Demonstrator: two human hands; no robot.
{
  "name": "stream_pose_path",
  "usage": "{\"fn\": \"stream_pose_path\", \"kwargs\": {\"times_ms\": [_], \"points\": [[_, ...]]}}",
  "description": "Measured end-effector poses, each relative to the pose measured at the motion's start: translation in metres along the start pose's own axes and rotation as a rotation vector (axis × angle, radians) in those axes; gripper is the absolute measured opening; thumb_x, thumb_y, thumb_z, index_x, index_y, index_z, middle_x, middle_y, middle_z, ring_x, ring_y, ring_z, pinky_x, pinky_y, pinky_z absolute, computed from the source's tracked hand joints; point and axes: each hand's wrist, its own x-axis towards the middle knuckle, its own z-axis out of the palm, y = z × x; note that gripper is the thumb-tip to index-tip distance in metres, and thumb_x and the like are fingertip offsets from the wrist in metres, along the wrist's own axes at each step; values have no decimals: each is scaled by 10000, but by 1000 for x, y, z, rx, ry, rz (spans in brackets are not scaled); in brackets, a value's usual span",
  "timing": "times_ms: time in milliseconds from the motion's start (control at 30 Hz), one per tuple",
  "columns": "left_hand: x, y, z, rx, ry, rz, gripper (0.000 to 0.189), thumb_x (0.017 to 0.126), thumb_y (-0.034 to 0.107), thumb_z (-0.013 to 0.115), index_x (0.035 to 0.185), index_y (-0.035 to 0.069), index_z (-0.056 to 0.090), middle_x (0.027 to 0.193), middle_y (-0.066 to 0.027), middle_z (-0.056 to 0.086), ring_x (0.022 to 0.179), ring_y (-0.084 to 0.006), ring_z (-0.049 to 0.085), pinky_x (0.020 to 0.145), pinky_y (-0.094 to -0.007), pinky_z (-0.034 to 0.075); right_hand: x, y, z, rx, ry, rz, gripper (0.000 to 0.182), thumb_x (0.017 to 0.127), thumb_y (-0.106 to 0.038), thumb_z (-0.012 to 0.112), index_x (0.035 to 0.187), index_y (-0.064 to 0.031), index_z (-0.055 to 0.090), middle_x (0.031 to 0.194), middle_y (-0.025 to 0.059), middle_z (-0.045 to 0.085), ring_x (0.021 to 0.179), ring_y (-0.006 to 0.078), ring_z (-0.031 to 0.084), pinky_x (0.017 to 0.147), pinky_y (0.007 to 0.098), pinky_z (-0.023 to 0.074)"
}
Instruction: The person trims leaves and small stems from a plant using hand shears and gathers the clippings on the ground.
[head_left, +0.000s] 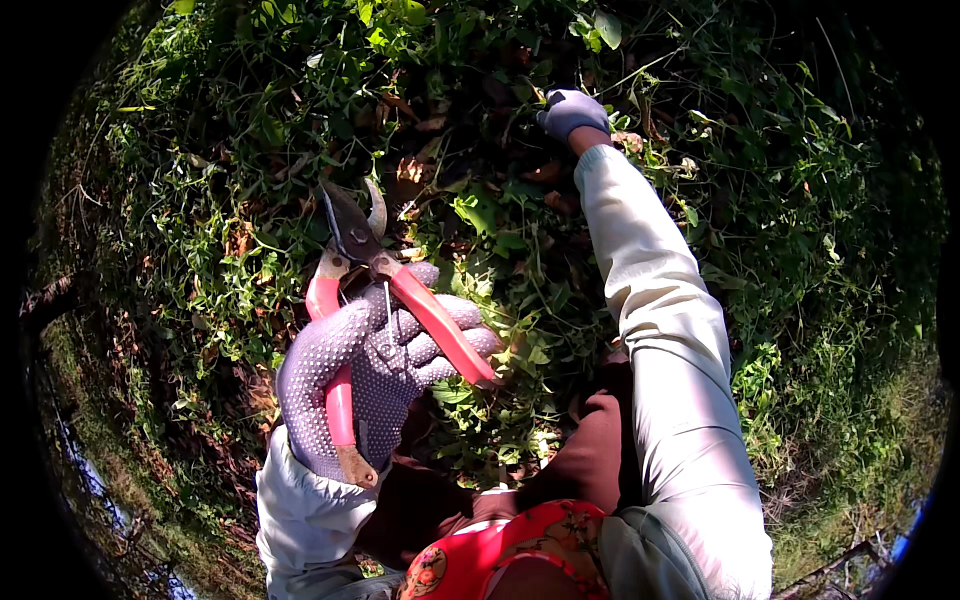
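Note:
My left hand (397, 352), in a purple-grey knit glove with white grip dots, holds a pair of bypass pruning shears (442, 322). One red handle lies along the palm under the thumb; the other crosses over the fingers. The shears' blades stand apart and point up and away from me, above the plants. Stretched far forward, my right hand (574, 114) wears a similar glove and is curled low among the green weeds (637, 82). Its fingertips are turned away, so whatever they may grip is hidden.
Tangled low vines and weeds (195, 195) cover the ground, with dry brown leaves (410, 169) between them. My legs in dark reddish-brown trousers (577, 457) are bent close below my hands. Dark branches (52, 300) show at the left rim, and more branches (832, 566) at the lower right.

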Motion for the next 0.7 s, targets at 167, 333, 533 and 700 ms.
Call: {"fn": "stream_pose_path", "kwargs": {"times_ms": [167,333,533,700], "points": [[-2,1,2,35,11,1,562,915,208,492,1387,38,238,1171,-328,505,1065,-445,571,936,-561,466,-21,-5,-2,-89,61,-215,297,792,-238,556,1048,-154,680,1075,124,659,1007,330,625,859,427,509],[-4,-1,2,61,4,-2,555,921,205,488,1383,28,238,1172,-329,504,1066,-446,570,939,-556,466,-36,-15,8,-98,-13,-364,265,778,-219,560,1003,-160,687,1034,121,666,976,327,633,848,425,511],[-5,1,2,75,-5,9,546,927,201,483,1378,15,237,1173,-331,503,1068,-447,569,942,-551,467,-53,-33,13,49,10,-560,265,764,-197,564,992,-146,688,964,128,676,900,334,648,802,425,511],[-7,6,-2,55,11,29,539,933,198,479,1375,5,236,1174,-333,502,1069,-448,568,945,-546,467,-109,-76,32,-38,-269,-915,206,732,-212,599,875,-74,654,805,158,652,777,364,635,702,420,510]]}}
